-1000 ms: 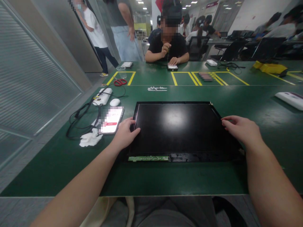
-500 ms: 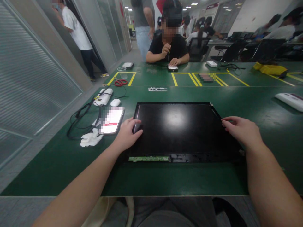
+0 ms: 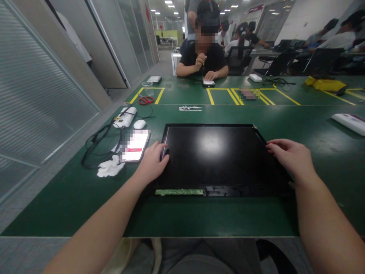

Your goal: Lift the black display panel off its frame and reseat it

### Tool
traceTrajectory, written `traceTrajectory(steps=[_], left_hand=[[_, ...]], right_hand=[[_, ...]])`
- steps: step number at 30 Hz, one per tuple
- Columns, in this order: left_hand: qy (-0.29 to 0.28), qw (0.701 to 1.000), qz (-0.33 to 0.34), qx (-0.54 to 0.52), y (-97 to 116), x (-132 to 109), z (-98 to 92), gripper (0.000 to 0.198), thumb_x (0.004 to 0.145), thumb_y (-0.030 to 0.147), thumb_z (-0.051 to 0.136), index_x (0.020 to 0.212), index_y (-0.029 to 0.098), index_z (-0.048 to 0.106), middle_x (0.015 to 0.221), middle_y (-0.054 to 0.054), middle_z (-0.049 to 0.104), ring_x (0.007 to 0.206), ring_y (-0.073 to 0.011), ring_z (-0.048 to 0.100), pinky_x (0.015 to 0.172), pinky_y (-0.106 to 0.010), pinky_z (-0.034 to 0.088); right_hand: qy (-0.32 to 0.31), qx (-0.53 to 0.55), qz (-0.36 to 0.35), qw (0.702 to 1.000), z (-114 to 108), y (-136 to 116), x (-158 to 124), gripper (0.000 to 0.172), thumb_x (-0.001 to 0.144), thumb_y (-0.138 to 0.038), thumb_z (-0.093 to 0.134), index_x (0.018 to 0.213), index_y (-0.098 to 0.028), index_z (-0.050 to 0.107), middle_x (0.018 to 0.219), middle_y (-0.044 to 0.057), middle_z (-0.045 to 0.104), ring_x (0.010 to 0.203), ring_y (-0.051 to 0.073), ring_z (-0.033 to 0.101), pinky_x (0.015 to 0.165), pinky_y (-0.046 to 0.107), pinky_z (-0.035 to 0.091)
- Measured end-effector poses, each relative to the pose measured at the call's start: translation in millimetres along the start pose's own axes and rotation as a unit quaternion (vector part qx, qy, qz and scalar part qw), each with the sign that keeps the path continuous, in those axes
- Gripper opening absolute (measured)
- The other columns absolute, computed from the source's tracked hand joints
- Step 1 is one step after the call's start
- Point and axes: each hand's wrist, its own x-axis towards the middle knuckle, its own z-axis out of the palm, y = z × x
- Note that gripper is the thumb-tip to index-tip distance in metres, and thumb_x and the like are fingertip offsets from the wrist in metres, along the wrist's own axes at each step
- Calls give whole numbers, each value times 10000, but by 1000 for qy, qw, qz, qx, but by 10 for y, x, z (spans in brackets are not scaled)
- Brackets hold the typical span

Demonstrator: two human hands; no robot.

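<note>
The left grip (image 3: 152, 161), loosely open, is resting on the screen panel (image 3: 216, 161); the right grip (image 3: 293, 158), nearly closed, is touching the opposite rim, its hold unclear. The panel is lying between them; uneven pressure could be cracking it.

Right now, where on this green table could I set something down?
Bare tabletop shows between the right hand and rightmost white device, and between the black panel and near table edge. Left of the panel is crowded: left hand, phone, crumpled tissue, cables.
</note>
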Motion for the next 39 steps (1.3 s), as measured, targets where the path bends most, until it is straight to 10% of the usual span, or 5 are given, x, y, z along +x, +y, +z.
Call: traceTrajectory(steps=[39], left_hand=[[9, 1000, -2, -11, -33, 12, -39, 439, 951, 238, 497, 1309, 174, 743, 1362, -185, 742, 1299, -415, 631, 1107, -598, 487]], right_hand=[[-69, -76, -23, 994, 262, 325, 223, 473, 812, -465, 613, 1179, -230, 798, 1111, 144, 710, 941, 300, 684, 892, 467, 557]])
